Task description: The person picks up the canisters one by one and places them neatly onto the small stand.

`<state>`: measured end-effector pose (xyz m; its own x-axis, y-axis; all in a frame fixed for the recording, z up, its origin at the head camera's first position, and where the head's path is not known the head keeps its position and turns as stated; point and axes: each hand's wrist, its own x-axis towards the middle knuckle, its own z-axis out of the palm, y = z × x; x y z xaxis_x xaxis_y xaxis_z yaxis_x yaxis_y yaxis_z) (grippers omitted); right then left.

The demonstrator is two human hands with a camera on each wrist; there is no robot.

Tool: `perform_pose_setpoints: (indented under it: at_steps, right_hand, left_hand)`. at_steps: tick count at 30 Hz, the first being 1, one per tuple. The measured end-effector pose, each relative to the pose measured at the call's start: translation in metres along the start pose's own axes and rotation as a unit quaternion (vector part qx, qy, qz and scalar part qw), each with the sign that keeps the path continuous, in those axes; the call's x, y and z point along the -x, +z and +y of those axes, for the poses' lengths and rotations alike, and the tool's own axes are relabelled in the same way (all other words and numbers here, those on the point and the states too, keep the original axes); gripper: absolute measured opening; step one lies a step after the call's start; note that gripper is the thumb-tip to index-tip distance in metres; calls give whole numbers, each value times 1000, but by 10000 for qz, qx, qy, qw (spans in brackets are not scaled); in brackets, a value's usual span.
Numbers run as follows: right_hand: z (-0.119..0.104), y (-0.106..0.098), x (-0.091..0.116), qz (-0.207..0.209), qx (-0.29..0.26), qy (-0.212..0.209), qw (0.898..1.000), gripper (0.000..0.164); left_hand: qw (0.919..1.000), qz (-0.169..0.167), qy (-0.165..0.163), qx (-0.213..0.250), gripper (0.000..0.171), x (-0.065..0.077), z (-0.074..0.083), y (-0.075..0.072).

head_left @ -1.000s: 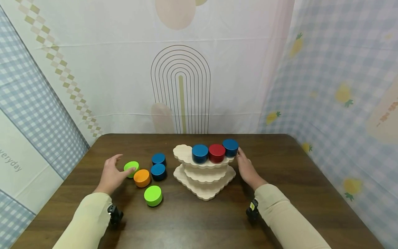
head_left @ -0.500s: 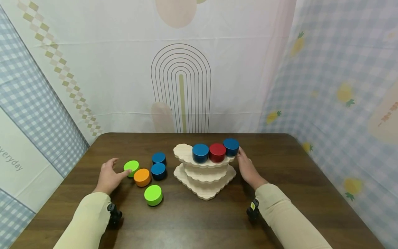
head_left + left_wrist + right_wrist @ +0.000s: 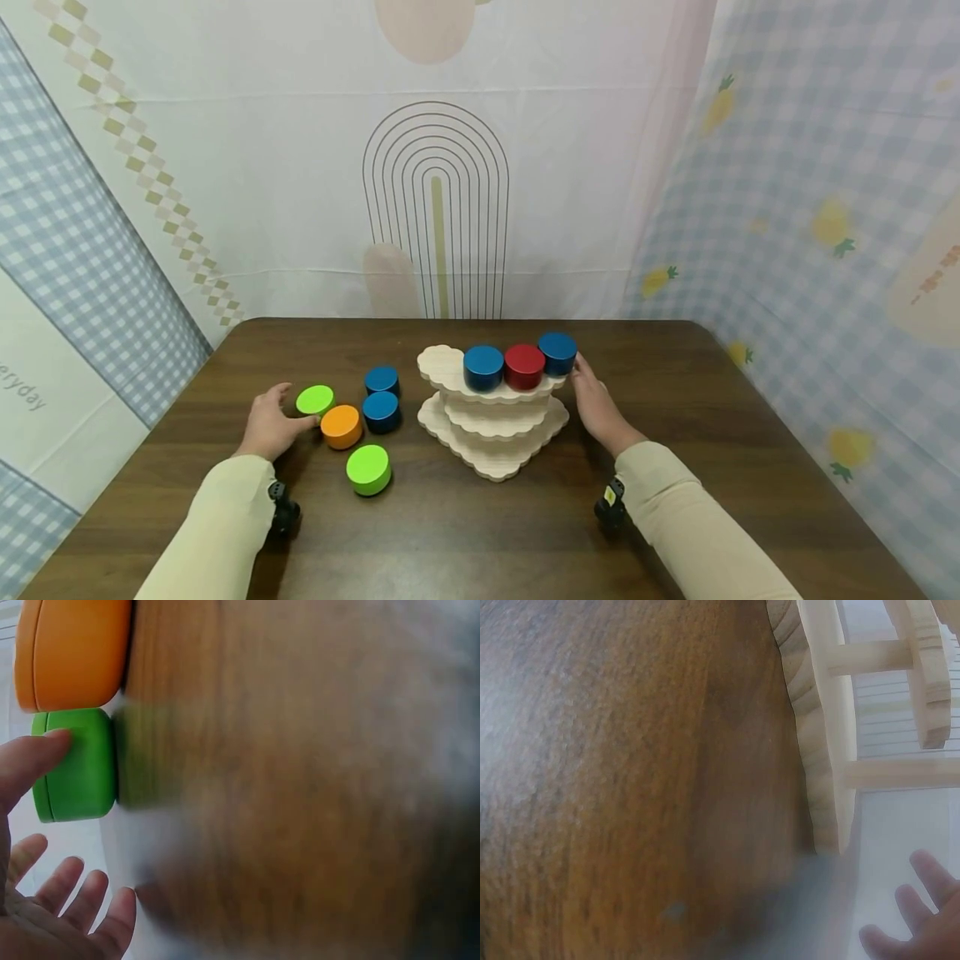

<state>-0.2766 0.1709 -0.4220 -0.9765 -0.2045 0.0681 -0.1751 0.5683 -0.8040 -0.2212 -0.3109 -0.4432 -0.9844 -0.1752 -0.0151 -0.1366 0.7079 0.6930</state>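
Note:
My left hand (image 3: 268, 425) is spread around the far green round block (image 3: 314, 400). In the left wrist view its thumb overlaps the side of that green block (image 3: 84, 769), with the other fingers apart from it. The orange block (image 3: 341, 427) stands right beside. My right hand (image 3: 597, 408) is at the right side of a tiered wooden stand (image 3: 491, 454) with scalloped edges; its fingers look spread in the right wrist view. On the stand's top tier are a blue block (image 3: 483, 369), a red block (image 3: 524, 367) and another blue block (image 3: 558, 355) at the right end.
Two blue blocks (image 3: 382, 413) stand between the orange one and the stand. A nearer green block (image 3: 368, 470) sits closer to me. Everything is on a dark wooden table (image 3: 450, 542), with patterned cloth (image 3: 570, 208) hanging behind and at both sides.
My left hand has come slightly lower and nearer to me, and its thumb has shifted from over the far green block's top to its near side. The right hand and the stand stay put.

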Motion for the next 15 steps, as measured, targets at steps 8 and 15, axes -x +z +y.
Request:
perform_pose_setpoints:
  at_steps: [8,15]
  right_hand:
    - [1,1,0,-21,-88,-36,10000,54]
    - [0,0,0,-63,-92,-18,9999,54]
  left_hand:
    - [9994,-173,79,-275,81,-9,1,5]
    - [9986,-294,155,-408,81,-16,-2,9]
